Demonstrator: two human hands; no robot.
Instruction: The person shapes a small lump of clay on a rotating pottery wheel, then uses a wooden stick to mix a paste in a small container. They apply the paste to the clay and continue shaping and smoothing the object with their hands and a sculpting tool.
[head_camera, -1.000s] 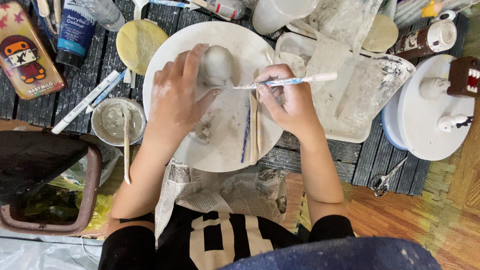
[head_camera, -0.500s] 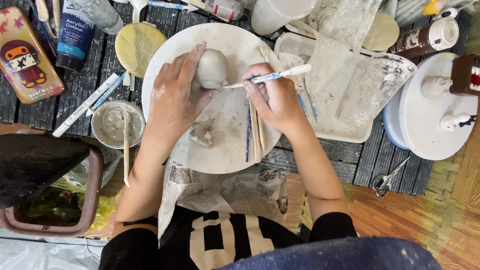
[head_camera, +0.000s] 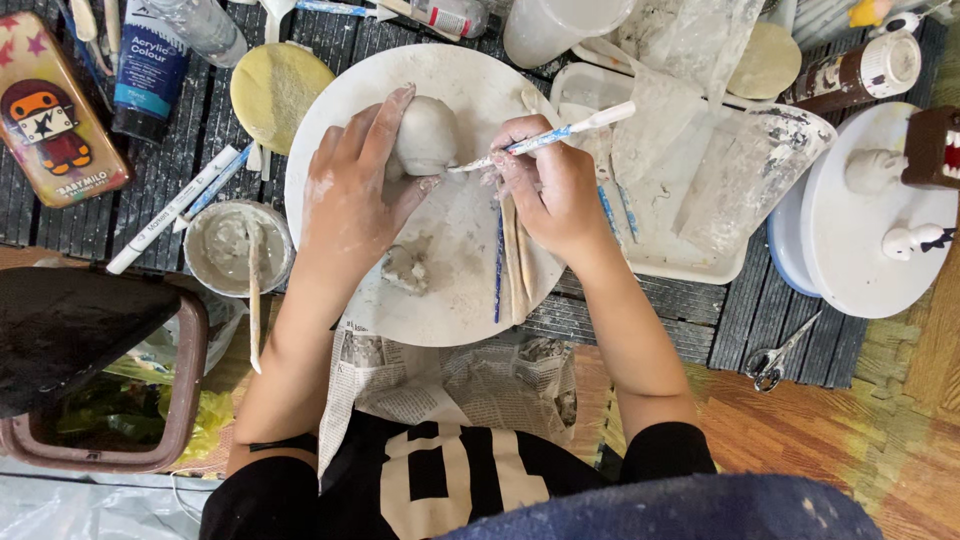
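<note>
On a round white board (head_camera: 470, 270) my left hand (head_camera: 352, 200) cups a rounded grey clay lump (head_camera: 425, 135), fingers wrapped around its left side. My right hand (head_camera: 548, 190) grips a thin blue and white modelling tool (head_camera: 545, 137) whose tip touches the lump's lower right side. A small scrap of clay (head_camera: 405, 268) lies on the board below the lump. A few wooden and blue sticks (head_camera: 512, 262) rest on the board under my right hand.
A small bowl of grey slip with a stick (head_camera: 235, 250) sits left of the board, next to a yellow sponge (head_camera: 278, 90). A white tray with plastic sheets (head_camera: 690, 190), a turntable with small figures (head_camera: 880, 230), scissors (head_camera: 775, 355), a paint tube (head_camera: 150, 70), crumpled newspaper (head_camera: 450, 375).
My right hand and the tool have moved up and left, bringing the tip onto the clay lump. The left hand keeps its hold on the lump.
</note>
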